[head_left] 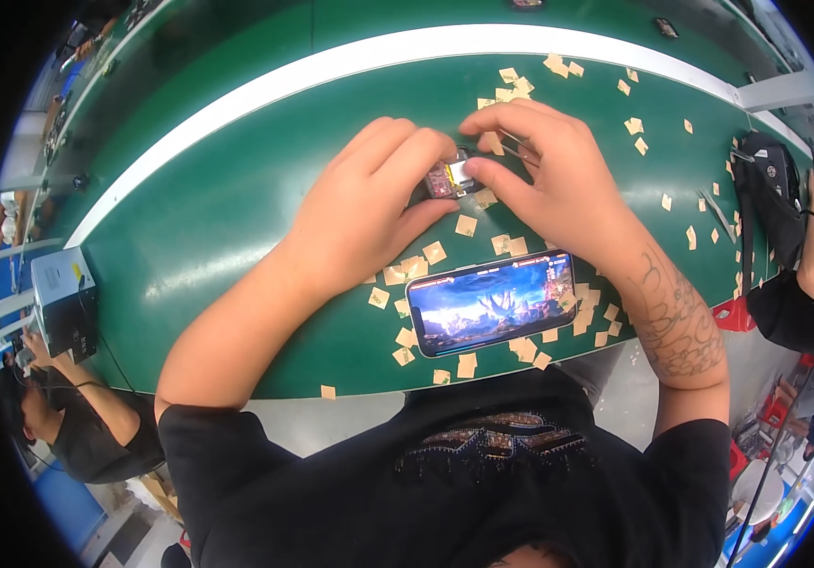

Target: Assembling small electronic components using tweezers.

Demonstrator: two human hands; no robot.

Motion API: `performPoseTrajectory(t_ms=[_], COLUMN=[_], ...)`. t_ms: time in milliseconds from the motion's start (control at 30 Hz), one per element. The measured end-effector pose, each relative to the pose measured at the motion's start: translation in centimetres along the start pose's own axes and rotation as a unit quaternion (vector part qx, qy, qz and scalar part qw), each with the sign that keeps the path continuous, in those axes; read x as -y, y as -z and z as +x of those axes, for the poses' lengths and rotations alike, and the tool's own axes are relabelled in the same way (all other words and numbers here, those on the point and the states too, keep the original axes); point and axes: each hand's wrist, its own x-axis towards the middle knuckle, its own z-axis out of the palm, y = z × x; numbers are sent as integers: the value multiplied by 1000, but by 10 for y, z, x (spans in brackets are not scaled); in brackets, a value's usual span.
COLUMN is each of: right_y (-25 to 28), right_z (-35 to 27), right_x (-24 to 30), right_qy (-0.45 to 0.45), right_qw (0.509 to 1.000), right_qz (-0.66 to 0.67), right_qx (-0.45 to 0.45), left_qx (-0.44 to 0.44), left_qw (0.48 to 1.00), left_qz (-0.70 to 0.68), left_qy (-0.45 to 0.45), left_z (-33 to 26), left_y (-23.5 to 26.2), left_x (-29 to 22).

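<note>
Two hands met over a green table (237, 189) with a white stripe along its far side. Nearer the person lay a smartphone (490, 302), screen lit, among scattered tan paper squares (465, 225). The left hand (369, 213) and right hand (544, 170) both pinched a small electronic part (451, 177) between fingertips, held just above the table's middle.

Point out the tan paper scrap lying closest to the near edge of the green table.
The lone tan scrap left of the phone, sitting apart from the cluster, right at the green table edge nearest the person.
</note>
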Motion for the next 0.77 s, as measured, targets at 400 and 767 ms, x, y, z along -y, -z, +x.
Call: performPoseTrajectory(t_ms=[400, 767], right_y=[3, 8], right_z=[0, 7], right_x=[3, -12], right_qy=[-108, -29], right_qw=[970, 999], right_qz=[205, 12], right_qx=[67, -21], left_qx=[-14, -14], left_qw=[965, 965], left_qz=[-200, -107], left_qy=[169, 240], left_z=[7, 17], left_y=[-4, 3], left_x=[-6, 20])
